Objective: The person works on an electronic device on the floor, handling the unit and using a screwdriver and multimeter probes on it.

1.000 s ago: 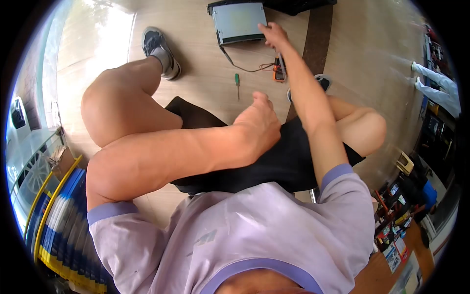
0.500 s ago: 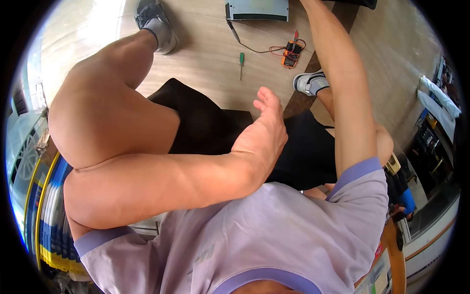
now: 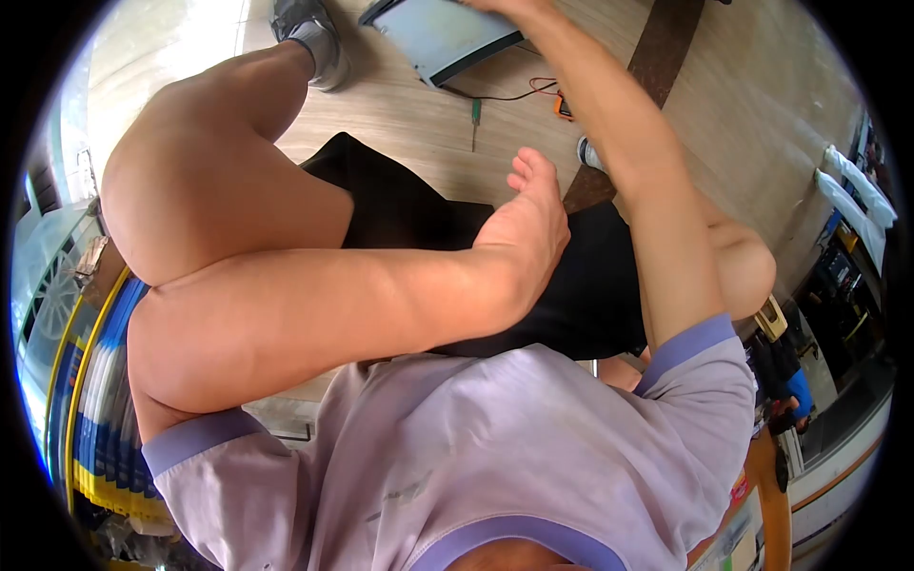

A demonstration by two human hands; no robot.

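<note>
1. While the top edge of the view crops it, one metal box shows beyond the knees, set slantwise above the pale floor; whether its whole base touches down cannot be told. Any lettering on it is too small to read.
2. The box has a flat, blue-grey upper face with dull patches, and dark strips run along its left end and its near edge.
3. The right hand, one of two, is at the box's upper right side, mostly cut off by the frame; how far its fingers are spread, and whether they grip, cannot be told.
4. Near the box's lower edge lie one black cable, one thin red lead and one orange meter, the last partly hidden by the right forearm.
5. One screwdriver, green-handled, lies just below the cable, shaft towards the person.
6. The left hand is over the black shorts, fingers relaxed and slightly bent, nothing seen in its grasp.
7. Two shoes show, the right one mostly covered by the forearm.
8. The lilac shirt bears one dark chest mark, too blurred to read.
</note>
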